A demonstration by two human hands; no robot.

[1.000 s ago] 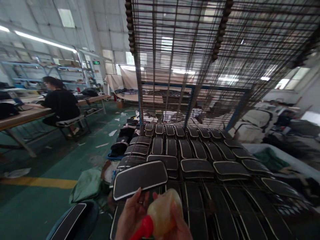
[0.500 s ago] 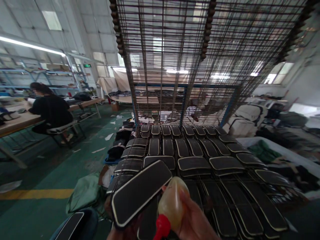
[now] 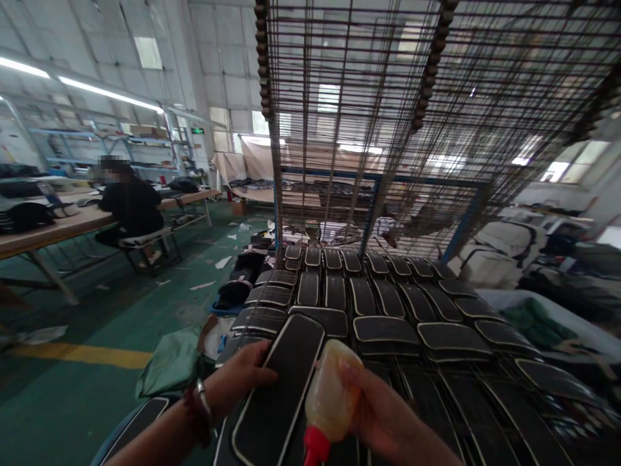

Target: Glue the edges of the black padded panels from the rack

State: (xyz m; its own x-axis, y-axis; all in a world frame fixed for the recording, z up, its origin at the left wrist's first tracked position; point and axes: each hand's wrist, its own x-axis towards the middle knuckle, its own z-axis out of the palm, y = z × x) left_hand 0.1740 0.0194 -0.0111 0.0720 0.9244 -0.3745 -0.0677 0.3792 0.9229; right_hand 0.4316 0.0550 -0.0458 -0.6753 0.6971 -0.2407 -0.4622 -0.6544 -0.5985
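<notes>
My left hand (image 3: 246,375) grips a long black panel (image 3: 286,375) with rounded corners and a pale line along its edge. The thumb lies on its face, while the other fingers are mostly hidden at its far side. My right hand (image 3: 376,404) is wrapped around a translucent squeeze bottle (image 3: 330,388) with yellowish contents. Its red cap (image 3: 316,445) points downward beside the panel's right edge; the nozzle tip is cut off by the frame. Similar black panels (image 3: 385,329) lie in rows on a wire rack beneath and beyond both hands.
Raised wire racks (image 3: 339,97) tilt up above the rows. A green cloth bundle (image 3: 169,362) is at left, near another black panel (image 3: 138,424). A person (image 3: 130,200) sits at a long table (image 3: 72,223). White bags (image 3: 504,252) are piled at right.
The held panel has swung to a steeper angle, and my left hand has come into view on its left edge. The bottle stays beside it in my right hand. The view has shifted left.
</notes>
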